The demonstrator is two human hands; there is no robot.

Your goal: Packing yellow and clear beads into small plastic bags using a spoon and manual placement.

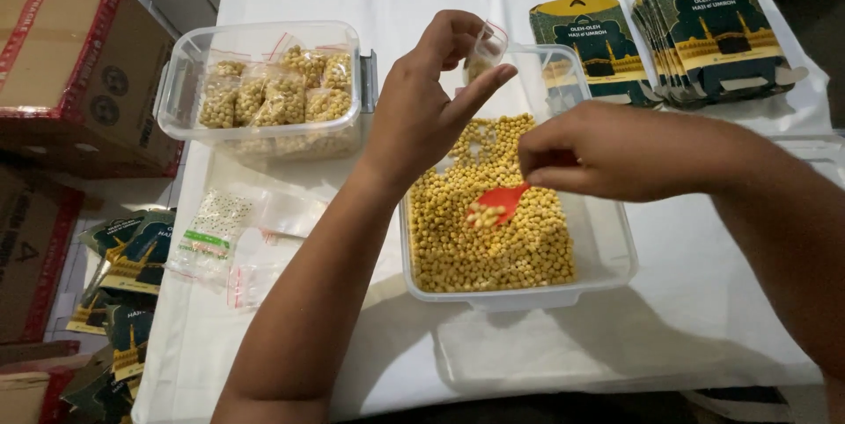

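My left hand point(431, 98) is raised over the table and pinches a small clear plastic bag point(485, 47) with a few yellow beans in it. My right hand point(598, 149) grips the handle of a small red scoop point(503, 202), which carries some beans just above the heap. Below both hands stands a clear plastic tub point(607, 248) full of round yellow beans point(493, 230).
A second clear tub point(264, 36) at the back left holds several filled bean bags. Empty clear bags point(238, 239) lie on the white cloth at the left. Dark green printed cardboard packs point(695, 32) are stacked back right. Brown cartons point(70, 63) stand left of the table.
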